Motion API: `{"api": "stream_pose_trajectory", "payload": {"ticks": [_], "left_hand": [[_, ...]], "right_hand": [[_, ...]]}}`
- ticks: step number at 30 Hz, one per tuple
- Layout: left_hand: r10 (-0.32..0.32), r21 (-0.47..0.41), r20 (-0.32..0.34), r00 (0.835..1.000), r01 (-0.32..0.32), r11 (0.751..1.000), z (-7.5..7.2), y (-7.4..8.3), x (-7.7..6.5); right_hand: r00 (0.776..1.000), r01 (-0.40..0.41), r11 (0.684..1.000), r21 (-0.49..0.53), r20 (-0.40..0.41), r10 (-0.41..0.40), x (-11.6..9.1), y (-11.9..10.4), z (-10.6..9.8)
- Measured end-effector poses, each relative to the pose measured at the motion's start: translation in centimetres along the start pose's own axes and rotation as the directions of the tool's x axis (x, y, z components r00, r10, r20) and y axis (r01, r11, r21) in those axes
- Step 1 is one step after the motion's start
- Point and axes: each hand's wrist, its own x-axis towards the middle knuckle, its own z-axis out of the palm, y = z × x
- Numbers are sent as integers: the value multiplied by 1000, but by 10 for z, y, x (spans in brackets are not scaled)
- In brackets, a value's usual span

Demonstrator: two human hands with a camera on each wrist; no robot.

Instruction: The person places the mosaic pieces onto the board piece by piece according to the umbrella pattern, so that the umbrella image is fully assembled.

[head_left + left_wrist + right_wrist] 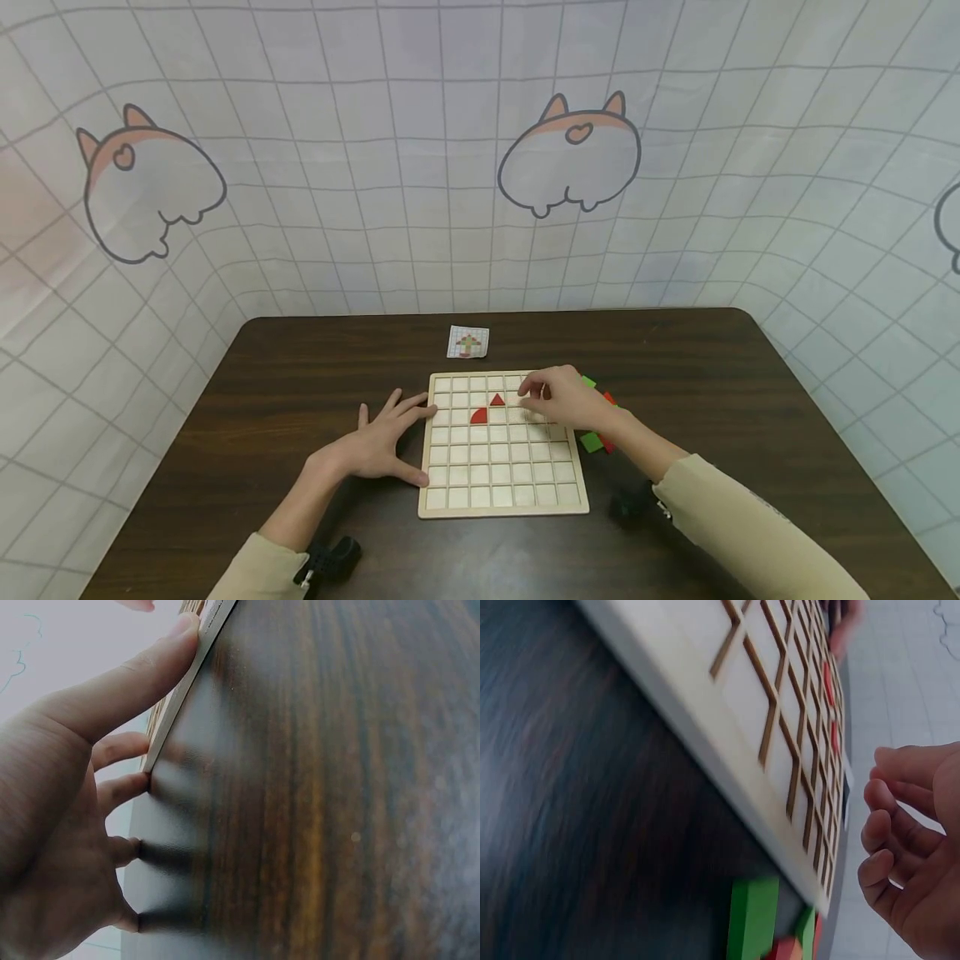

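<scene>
A pale wooden grid board (480, 477) lies on the table. My left hand (375, 446) is spread at its left edge, thumb and fingertips touching the side; in the left wrist view the thumb (142, 679) lies along the rim. Over the upper right of the board hovers my right hand (568, 400), fingers loosely bent. No piece shows between those fingers (881, 825) in the right wrist view. On the grid sit a red triangle (497, 401) and, diagonally below left, a red quarter-circle (479, 416). Another bit of red shows beneath the right hand, its shape hidden.
Green blocks (592, 442) and red blocks (608, 446) lie just right of the board, partly covered by the right forearm. Behind the board is a small printed pattern card (467, 342). A white checked cloth (480, 250) hangs around the dark wooden table (315, 350).
</scene>
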Motion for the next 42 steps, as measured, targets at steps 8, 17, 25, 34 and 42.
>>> {"api": "stream_pose_trajectory", "payload": {"ticks": [8,17,25,34,42], "left_hand": [[-6,8,4,1000,6,1000,2,1,0],[-12,13,6,1000,12,1000,-3,1,0],[-1,0,3,1000,1,1000,-2,2,-1],[-17,0,6,1000,17,1000,-2,4,-3],[-8,-3,1,1000,8,1000,-3,5,-5]], "right_hand": [[997,-62,998,-28,-50,61,-20,25,-28],[978,-174,985,15,-110,175,-27,51,-50],[959,-250,968,19,-135,250,-33,70,-55],[958,-266,964,6,-107,265,-34,83,-47],[958,-277,961,-26,-91,273,-34,87,-48]]}}
